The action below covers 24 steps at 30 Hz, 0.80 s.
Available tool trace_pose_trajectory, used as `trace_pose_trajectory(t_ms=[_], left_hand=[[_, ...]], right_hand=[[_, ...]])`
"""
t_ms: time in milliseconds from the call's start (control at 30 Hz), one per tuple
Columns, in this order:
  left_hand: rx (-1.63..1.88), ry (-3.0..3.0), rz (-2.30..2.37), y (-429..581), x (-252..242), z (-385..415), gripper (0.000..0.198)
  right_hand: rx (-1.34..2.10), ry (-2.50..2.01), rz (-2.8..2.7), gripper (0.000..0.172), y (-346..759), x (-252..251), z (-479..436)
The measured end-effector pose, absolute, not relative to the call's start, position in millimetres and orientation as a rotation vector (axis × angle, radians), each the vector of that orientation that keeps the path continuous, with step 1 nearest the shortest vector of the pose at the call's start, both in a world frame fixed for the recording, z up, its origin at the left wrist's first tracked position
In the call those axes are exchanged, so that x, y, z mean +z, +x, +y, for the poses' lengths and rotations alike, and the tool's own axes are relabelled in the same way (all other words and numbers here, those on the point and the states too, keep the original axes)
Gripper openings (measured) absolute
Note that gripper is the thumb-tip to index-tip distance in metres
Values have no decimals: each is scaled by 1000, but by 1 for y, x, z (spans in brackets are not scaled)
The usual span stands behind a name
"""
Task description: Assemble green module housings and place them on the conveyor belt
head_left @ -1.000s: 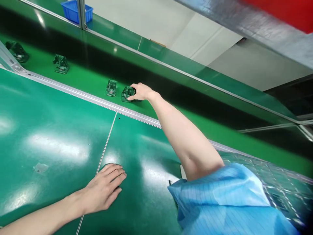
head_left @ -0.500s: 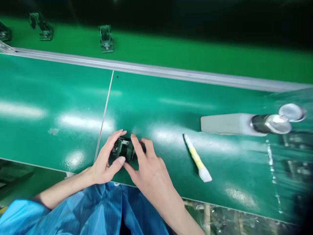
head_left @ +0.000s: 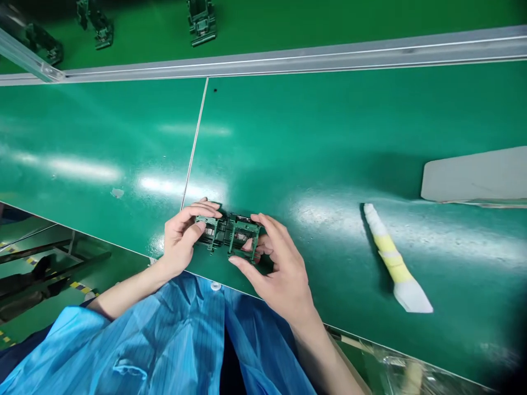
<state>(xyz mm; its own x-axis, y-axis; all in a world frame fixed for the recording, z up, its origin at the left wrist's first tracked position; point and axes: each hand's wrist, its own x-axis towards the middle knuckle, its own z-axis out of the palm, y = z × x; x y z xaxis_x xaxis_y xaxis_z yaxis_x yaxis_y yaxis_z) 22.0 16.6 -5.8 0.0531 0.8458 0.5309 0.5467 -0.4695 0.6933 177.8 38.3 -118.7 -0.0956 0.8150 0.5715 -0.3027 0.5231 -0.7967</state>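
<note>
Between my hands is a dark green plastic frame assembly point(head_left: 225, 233), with two open box-like sections joined in the middle. My left hand point(head_left: 179, 244) grips its left section, thumb on top and fingers along the far side. At the right section, my right hand point(head_left: 284, 269) has its thumb at the near edge and its index finger at the far corner. Other fingertips of that hand show through and beneath the frame. The assembly is held just over the green bench, close to its front edge.
A tapered tool wrapped in white and yellow point(head_left: 389, 252) lies to the right. Beyond it is a pale grey container point(head_left: 473, 175), cut off by the view. A metal rail point(head_left: 288, 60) runs along the back. Behind it, similar green assemblies point(head_left: 201, 22) rest on a green surface.
The view has shifted right-to-left and downward. The assembly is turned so both sections show, and my right hand has opened wider around its right end.
</note>
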Motion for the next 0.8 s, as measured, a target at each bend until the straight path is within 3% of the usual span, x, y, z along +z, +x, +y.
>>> trace_pose_trajectory(t_ms=[567, 800], left_hand=[[1143, 2213, 1375, 18, 3, 15, 10], [1017, 2421, 1296, 43, 36, 0, 55]], right_hand=[[1021, -481, -1370, 54, 181, -116, 36], [804, -550, -1351, 55, 198, -101, 18]])
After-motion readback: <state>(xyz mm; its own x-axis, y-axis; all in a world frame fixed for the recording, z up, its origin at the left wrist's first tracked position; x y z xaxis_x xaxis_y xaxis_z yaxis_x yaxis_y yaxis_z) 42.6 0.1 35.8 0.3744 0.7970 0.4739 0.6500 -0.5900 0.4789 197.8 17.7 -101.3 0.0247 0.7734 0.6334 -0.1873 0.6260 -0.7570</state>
